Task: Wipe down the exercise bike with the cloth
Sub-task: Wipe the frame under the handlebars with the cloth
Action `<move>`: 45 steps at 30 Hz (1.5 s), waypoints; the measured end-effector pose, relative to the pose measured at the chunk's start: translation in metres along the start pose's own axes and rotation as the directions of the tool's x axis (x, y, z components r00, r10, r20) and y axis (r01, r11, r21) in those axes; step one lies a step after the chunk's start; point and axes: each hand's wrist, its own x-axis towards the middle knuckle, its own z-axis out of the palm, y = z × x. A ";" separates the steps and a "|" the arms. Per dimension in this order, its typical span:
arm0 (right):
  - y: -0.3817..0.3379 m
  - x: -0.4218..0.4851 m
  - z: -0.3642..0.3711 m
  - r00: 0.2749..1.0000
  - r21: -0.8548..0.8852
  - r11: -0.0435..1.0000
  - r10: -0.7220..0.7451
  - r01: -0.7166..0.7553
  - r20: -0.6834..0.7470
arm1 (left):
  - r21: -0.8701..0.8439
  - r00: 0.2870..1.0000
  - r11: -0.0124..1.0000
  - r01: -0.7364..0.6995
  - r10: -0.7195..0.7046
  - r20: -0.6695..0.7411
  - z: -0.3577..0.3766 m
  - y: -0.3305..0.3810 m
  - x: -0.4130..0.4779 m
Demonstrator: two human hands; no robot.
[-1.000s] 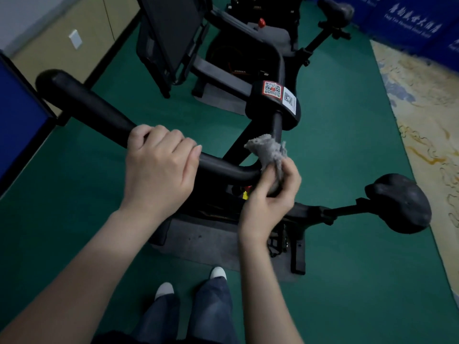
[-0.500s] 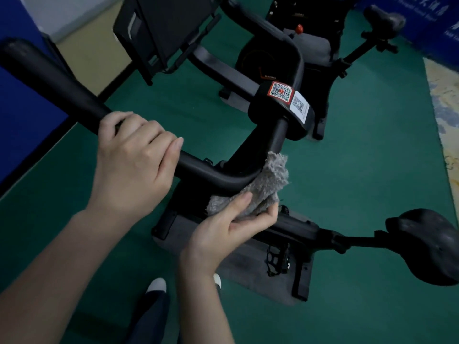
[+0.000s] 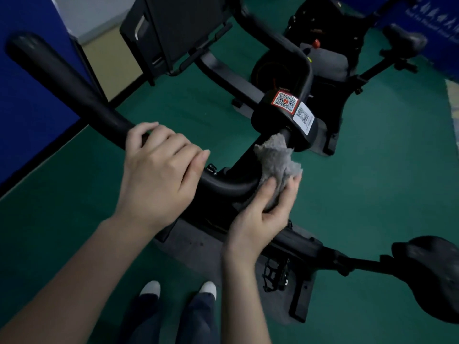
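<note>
my left hand (image 3: 159,175) grips the handlebar (image 3: 74,88) to steady the exercise bike (image 3: 293,244); my right hand (image 3: 260,219) holds the grey cloth (image 3: 275,160), fingers curled, against the bend below the qr stickers (image 3: 293,105). wiping step under way; next, probably along the bar

The black exercise bike (image 3: 298,244) stands on the floor. Its handlebar (image 3: 74,83) slopes from 10 o'clock down to the centre, then curves up toward two QR stickers (image 3: 285,101), and its saddle (image 3: 432,271) sits at 4 o'clock. The grey, fluffy cloth (image 3: 275,160) is crumpled against that curve, at 7 o'clock of the stickers, held by the right hand (image 3: 258,219).
</note>
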 end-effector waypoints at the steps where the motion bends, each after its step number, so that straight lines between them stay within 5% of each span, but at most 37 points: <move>1: 0.001 0.007 -0.001 0.999 -0.004 1.000 -0.031 0.031 -0.010 | 0.000 1.000 1.000 0.003 -0.003 -0.002 0.000 0.000 0.000; 8: 0.006 0.014 -0.011 0.981 -0.078 0.978 -0.189 0.193 0.049 | 0.007 0.999 1.000 0.030 -0.030 -0.023 0.003 0.001 -0.001; 27: -0.007 0.098 -0.010 0.899 -0.182 0.912 -0.298 0.367 0.321 | 0.006 0.997 0.998 0.067 -0.067 -0.031 0.002 0.004 -0.002; 32: -0.016 0.094 -0.022 0.654 -0.181 0.740 -0.418 0.647 0.630 | 0.002 0.997 0.998 0.066 -0.065 -0.040 0.002 0.004 -0.002; 40: -0.049 0.140 0.011 0.358 -0.273 0.407 -0.150 0.872 0.922 | -0.002 0.997 0.998 0.058 -0.058 -0.049 0.003 0.003 -0.003; 45: -0.059 0.130 0.007 0.250 -0.218 0.439 -0.016 0.872 0.968 | 0.006 0.995 0.998 0.056 -0.056 -0.079 0.006 0.003 -0.003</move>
